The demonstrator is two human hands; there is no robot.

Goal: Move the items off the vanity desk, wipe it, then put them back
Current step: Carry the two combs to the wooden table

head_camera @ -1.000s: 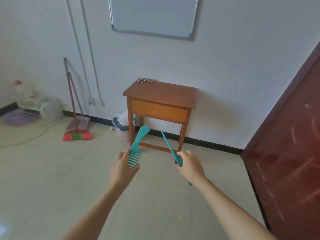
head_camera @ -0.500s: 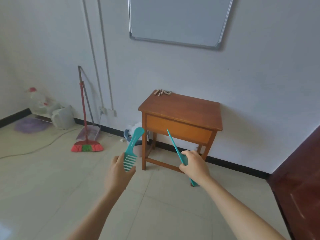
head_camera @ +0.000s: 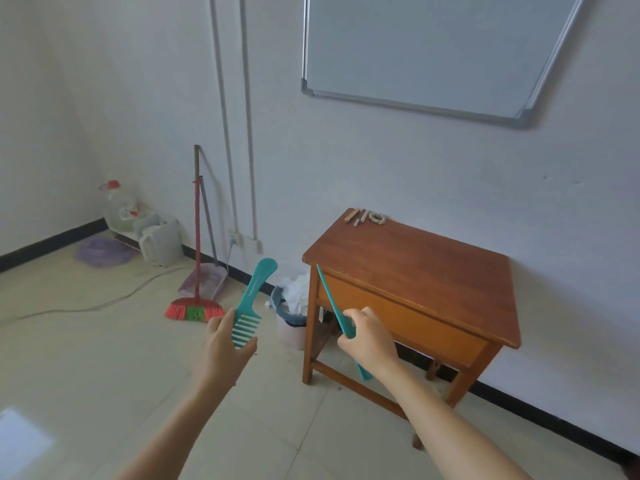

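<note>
A small wooden vanity desk [head_camera: 412,268] stands against the white wall, right of centre. Some small hair clips and a hair tie [head_camera: 365,216] lie at its back left corner. My left hand [head_camera: 221,351] grips a teal wide-tooth comb [head_camera: 254,294] by its toothed end, handle pointing up. My right hand [head_camera: 369,341] holds a teal tail comb [head_camera: 334,306] with its thin tail pointing up and left, in front of the desk's front left corner. Both hands are in the air, short of the desk.
A waste bin [head_camera: 291,317] with white paper stands left of the desk. A red broom [head_camera: 195,271] and dustpan [head_camera: 206,280] lean on the wall further left. A cable runs over the tiled floor. A whiteboard [head_camera: 429,50] hangs above the desk.
The desk has grown larger and shifted right in view as I came closer. Both hands keep the same hold on their combs.
</note>
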